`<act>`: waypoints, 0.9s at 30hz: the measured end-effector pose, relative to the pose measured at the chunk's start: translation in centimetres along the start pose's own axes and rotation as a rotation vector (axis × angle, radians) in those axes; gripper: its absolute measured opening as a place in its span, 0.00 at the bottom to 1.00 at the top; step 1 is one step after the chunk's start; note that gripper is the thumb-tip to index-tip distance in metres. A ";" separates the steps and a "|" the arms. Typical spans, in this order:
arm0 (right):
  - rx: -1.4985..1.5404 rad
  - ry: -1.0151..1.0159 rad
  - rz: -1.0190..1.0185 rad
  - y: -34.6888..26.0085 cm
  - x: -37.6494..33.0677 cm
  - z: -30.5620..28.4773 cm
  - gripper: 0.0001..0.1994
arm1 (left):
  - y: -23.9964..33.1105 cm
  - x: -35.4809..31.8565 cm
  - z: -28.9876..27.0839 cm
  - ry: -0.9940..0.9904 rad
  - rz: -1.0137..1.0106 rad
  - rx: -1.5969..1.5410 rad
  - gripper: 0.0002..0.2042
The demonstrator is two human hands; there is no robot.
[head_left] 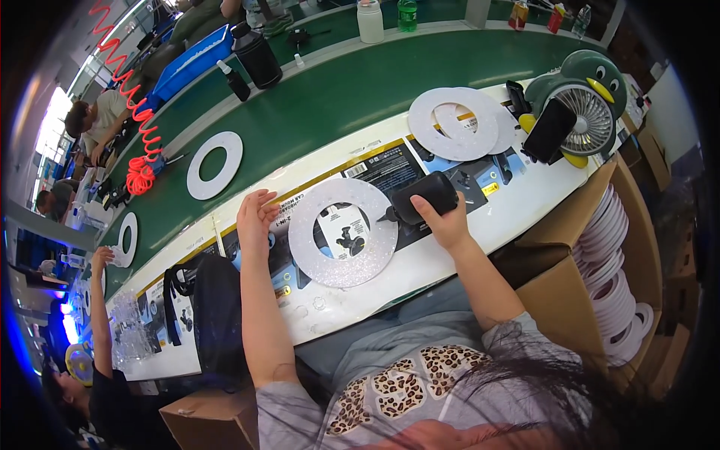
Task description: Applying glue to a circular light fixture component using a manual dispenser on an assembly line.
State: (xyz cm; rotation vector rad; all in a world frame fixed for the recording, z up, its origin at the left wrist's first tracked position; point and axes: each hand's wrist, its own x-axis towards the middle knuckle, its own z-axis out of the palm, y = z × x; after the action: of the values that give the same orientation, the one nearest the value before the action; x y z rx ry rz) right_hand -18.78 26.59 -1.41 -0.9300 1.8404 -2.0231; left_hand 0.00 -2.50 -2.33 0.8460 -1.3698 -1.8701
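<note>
A white speckled flat ring point(306, 244) lies before me on flattened printed packaging, which shows through its centre hole. My right hand point(448, 219) is wrapped round a black squeeze bottle point(424, 199), tipped on its side with the nozzle pointing left at the ring's right edge. Whether the tip touches the ring I cannot tell. Left of the ring, my left hand point(259, 217) is raised with loosely bent fingers slightly apart and nothing in them.
Two overlapping rings point(481, 141) lie at the right, beside a phone point(550, 131) leaning on a green fan point(585, 120). Another ring point(196, 180) rests on the green belt point(315, 105). An open carton point(551, 289) holds several rings. A co-worker's hand point(103, 257) is at far left.
</note>
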 end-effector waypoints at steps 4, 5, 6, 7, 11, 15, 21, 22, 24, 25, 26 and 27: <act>-0.021 0.014 -0.009 -1.7 0.4 0.1 0.12 | -0.1 0.1 -0.3 -0.010 -0.008 -0.026 0.14; -0.045 -0.006 0.008 -2.1 0.7 0.1 0.12 | -0.2 0.2 -0.4 -0.009 -0.007 -0.028 0.14; -0.047 -0.007 0.008 -2.7 1.1 0.1 0.12 | -0.1 0.1 -0.2 -0.011 -0.004 -0.023 0.14; -0.059 -0.035 -0.009 -3.3 1.6 0.3 0.12 | -0.1 0.1 -0.1 -0.012 0.000 -0.019 0.14; -0.199 -0.193 -0.003 -6.0 4.7 1.2 0.12 | 0.0 0.0 -0.2 -0.002 0.006 0.001 0.14; -0.205 -0.284 0.029 -5.1 8.9 2.6 0.15 | 0.2 -0.1 0.1 -0.006 -0.004 0.010 0.14; -0.107 -0.239 0.082 -2.3 9.3 2.8 0.15 | 0.2 -0.2 0.4 0.007 -0.018 0.049 0.14; -0.077 -0.235 0.077 -2.0 8.9 2.7 0.15 | 0.2 -0.2 0.5 0.006 -0.008 0.065 0.13; -0.064 -0.235 0.095 -2.4 8.7 2.6 0.15 | 0.1 -0.2 0.6 0.010 -0.003 0.082 0.13; -0.063 -0.241 0.100 -2.5 8.7 2.5 0.15 | 0.1 -0.2 0.5 0.005 0.023 0.113 0.12; -0.084 -0.256 0.098 -2.6 8.6 2.5 0.15 | 0.0 -0.2 0.6 0.000 0.048 0.145 0.12; -0.105 -0.266 0.094 -2.5 8.6 2.5 0.15 | -0.2 -0.1 0.6 0.000 0.047 0.147 0.12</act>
State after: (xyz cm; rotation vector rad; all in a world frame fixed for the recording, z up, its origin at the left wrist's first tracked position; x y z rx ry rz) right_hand -23.30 20.07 3.44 -1.0617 1.8197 -1.6710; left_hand -0.46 -2.07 -2.35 0.8779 -1.5287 -1.7503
